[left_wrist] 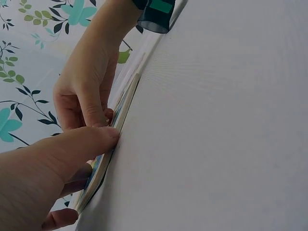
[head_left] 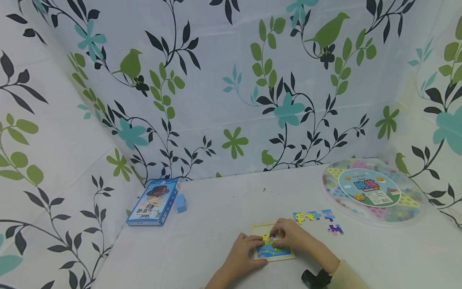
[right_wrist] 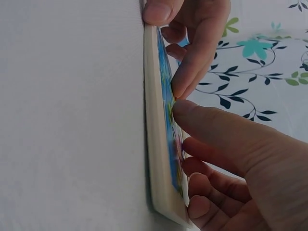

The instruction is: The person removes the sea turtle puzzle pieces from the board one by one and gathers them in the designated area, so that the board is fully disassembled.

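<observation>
A small jigsaw puzzle in a pale wooden frame (head_left: 278, 259) lies on the white table, its lower part filled with a blue picture. My left hand (head_left: 245, 253) grips the frame's left side, thumb at the near edge and a forefinger over the picture. In the left wrist view that thumb (left_wrist: 103, 137) lies along the frame's edge. My right hand (head_left: 295, 236) pinches a purple puzzle piece (head_left: 272, 236) at the picture's upper part. In the right wrist view its thumb (right_wrist: 187, 109) touches the picture surface; the fingers partly hide the piece.
Several loose puzzle pieces (head_left: 313, 216) lie beyond the right hand, with a purple piece (head_left: 335, 229) nearer. A round game board in clear wrapping (head_left: 332, 192) is at the back right. Back left are a blue card box (head_left: 153, 202) and a small blue block (head_left: 181, 203).
</observation>
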Tool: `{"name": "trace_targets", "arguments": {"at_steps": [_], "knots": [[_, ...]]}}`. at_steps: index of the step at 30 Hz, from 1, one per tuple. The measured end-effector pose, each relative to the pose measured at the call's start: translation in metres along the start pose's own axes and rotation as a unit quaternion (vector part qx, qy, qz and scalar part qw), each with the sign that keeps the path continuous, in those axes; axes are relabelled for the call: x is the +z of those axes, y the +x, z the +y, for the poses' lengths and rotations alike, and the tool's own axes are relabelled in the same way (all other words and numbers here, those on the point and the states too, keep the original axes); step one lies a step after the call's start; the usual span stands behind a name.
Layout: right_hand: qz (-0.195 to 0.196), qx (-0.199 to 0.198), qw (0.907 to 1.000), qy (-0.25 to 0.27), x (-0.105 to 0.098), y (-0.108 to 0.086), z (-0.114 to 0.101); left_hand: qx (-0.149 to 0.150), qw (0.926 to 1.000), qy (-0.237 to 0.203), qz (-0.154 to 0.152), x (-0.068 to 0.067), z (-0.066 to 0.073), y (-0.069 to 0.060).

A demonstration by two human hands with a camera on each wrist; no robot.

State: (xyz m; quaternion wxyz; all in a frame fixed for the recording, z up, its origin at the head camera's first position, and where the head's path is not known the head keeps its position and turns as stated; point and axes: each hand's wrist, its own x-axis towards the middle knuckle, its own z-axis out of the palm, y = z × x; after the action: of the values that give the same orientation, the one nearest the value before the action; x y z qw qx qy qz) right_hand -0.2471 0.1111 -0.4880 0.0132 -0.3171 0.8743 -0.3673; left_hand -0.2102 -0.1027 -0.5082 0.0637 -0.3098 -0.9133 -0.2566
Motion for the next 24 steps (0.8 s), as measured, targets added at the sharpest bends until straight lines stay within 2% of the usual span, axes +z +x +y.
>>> {"name": "trace_targets", "arguments": {"at_steps": [10,18,24], "knots": [[0.010,0.010,0.9995,-0.030,0.0005,-0.0013,-0.0048,0.001,1.0000,0.006,0.003,0.0010,-0.0005,-0.0004],[0.018,-0.001,0.9995,-0.027,0.0012,-0.0018,-0.0055,0.006,0.9999,0.007,0.006,0.0012,-0.0010,-0.0003],[0.013,0.019,0.9995,-0.022,0.0022,-0.0017,-0.0047,0.009,0.9999,0.009,0.009,0.0018,-0.0019,-0.0003]]}}
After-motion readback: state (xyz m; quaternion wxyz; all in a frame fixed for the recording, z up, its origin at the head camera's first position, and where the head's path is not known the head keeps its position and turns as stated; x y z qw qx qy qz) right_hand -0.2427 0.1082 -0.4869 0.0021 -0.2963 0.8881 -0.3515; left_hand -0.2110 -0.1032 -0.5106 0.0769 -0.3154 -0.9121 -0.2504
